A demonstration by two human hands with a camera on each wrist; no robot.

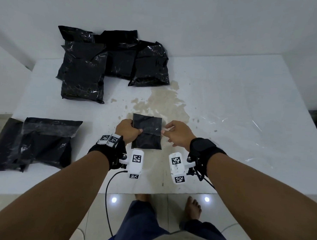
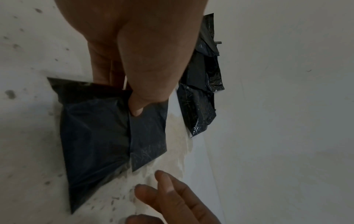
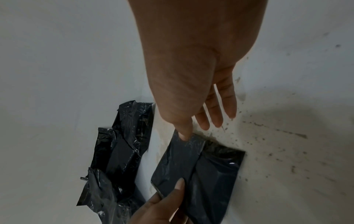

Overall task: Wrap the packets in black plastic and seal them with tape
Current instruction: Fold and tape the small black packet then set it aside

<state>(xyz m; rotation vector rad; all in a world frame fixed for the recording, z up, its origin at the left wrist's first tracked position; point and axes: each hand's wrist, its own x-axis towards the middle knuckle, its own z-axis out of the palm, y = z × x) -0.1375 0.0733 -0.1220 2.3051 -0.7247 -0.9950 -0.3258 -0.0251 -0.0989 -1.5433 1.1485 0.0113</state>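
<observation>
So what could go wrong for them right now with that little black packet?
The left hand only pins the folded flap of the small packet with its thumb; if it slips, the flap may spring open. The right hand seems to pull clear tape at the packet's edge; that could wrinkle or stick to the fingers. The table is stained and speckled there, so grit might spoil the tape's grip.

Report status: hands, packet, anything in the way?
Left hand grips packet, thumb on fold. Right hand pinches tape at its right edge. Nothing in the way.
</observation>
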